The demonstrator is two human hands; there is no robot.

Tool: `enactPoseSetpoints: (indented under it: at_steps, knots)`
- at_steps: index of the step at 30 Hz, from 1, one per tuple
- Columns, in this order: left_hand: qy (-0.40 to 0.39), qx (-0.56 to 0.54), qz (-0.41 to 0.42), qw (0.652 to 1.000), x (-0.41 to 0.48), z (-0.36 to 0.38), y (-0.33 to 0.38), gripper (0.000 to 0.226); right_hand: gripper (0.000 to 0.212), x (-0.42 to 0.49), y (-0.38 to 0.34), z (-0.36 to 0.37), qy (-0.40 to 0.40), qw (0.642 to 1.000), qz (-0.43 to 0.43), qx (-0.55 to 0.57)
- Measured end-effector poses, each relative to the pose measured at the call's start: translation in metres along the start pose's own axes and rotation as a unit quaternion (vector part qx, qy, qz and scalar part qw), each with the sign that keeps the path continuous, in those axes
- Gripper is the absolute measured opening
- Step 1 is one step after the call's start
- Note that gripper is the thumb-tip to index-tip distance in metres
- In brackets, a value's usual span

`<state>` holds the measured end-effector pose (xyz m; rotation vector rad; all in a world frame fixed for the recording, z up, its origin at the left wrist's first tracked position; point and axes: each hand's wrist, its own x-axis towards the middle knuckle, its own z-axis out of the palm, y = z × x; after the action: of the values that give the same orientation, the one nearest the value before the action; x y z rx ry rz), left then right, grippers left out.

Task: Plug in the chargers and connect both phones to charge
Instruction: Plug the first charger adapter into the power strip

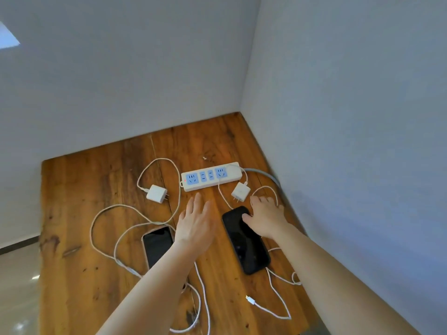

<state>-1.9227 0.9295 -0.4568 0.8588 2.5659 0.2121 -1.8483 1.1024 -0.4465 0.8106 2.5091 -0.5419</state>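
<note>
A white power strip [211,176] with blue sockets lies at the back of the wooden table [79,213], its red light on and its sockets bare. Two white charger bricks lie unplugged: one [157,193] left of the strip, one [240,191] just below its right end. Two black phones lie face up, the left phone [156,245] partly under my left forearm, the right phone [246,245] longer. My left hand [196,222] hovers flat and open between the phones. My right hand [264,217] rests fingers-down on the right phone's top end. A loose cable plug [249,300] lies near the front.
White cables [104,213] loop across the table's left and front. The strip's grey cord [263,175] runs toward the right wall. Walls close in the table at the back and right. The table's left edge drops to a tiled floor [17,286].
</note>
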Motion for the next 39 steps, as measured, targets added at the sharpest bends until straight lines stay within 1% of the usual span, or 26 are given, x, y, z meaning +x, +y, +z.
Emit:
enactPoseSetpoints:
  at_steps: [5, 7, 12, 15, 18, 20, 22, 24, 25, 26, 29, 31, 34, 37, 39]
  knots:
    - [0.032, 0.042, 0.013, 0.999, 0.03, 0.032, -0.02, 0.074, 0.049, 0.038, -0.006, 0.019, 0.091, 0.992, 0.028, 0.078]
    - [0.036, 0.072, 0.027, 0.996, 0.037, 0.039, -0.026, 0.082, 0.051, 0.05, -0.01, 0.023, 0.113, 0.987, 0.053, 0.098]
    - [0.04, 0.081, 0.012, 0.996, 0.05, 0.043, -0.03, 0.098, 0.061, 0.073, -0.019, 0.028, 0.13, 0.978, 0.117, 0.112]
    - [0.04, 0.083, 0.002, 0.996, 0.058, 0.042, -0.028, 0.109, 0.062, 0.081, -0.025, 0.031, 0.121, 0.976, 0.137, 0.119]
    - [0.039, 0.097, 0.008, 0.994, 0.066, 0.039, -0.025, 0.119, 0.057, 0.087, -0.03, 0.033, 0.101, 0.966, 0.167, 0.168]
    - [0.031, 0.111, 0.009, 0.993, 0.07, 0.038, -0.024, 0.122, 0.052, 0.088, -0.029, 0.032, 0.101, 0.948, 0.185, 0.238]
    - [0.013, 0.116, 0.005, 0.993, 0.072, 0.035, -0.024, 0.123, 0.045, 0.086, -0.025, 0.027, 0.1, 0.913, 0.187, 0.349]
    - [0.002, 0.113, 0.004, 0.994, 0.072, 0.033, -0.025, 0.121, 0.037, 0.085, -0.019, 0.017, 0.106, 0.872, 0.165, 0.449]
    - [0.001, 0.11, 0.003, 0.994, 0.072, 0.033, -0.025, 0.12, 0.037, 0.085, -0.018, 0.011, 0.116, 0.86, 0.142, 0.476]
    - [0.0, 0.109, 0.003, 0.994, 0.072, 0.032, -0.025, 0.12, 0.039, 0.086, -0.019, 0.005, 0.131, 0.856, 0.112, 0.488]
    - [-0.001, 0.111, 0.001, 0.994, 0.072, 0.031, -0.022, 0.118, 0.042, 0.096, -0.029, -0.01, 0.161, 0.871, 0.031, 0.464]
    - [-0.004, 0.113, -0.002, 0.994, 0.073, 0.031, -0.02, 0.117, 0.036, 0.106, -0.038, -0.016, 0.154, 0.88, 0.009, 0.449]
    - [-0.009, 0.124, 0.001, 0.992, 0.075, 0.031, -0.019, 0.116, 0.025, 0.12, -0.046, -0.018, 0.119, 0.907, 0.011, 0.405]
    - [-0.014, 0.126, 0.004, 0.992, 0.076, 0.03, -0.02, 0.116, 0.033, 0.126, -0.049, -0.02, 0.114, 0.923, 0.039, 0.366]
    - [-0.016, 0.127, 0.004, 0.992, 0.076, 0.03, -0.019, 0.116, 0.031, 0.125, -0.053, -0.024, 0.131, 0.929, 0.038, 0.343]
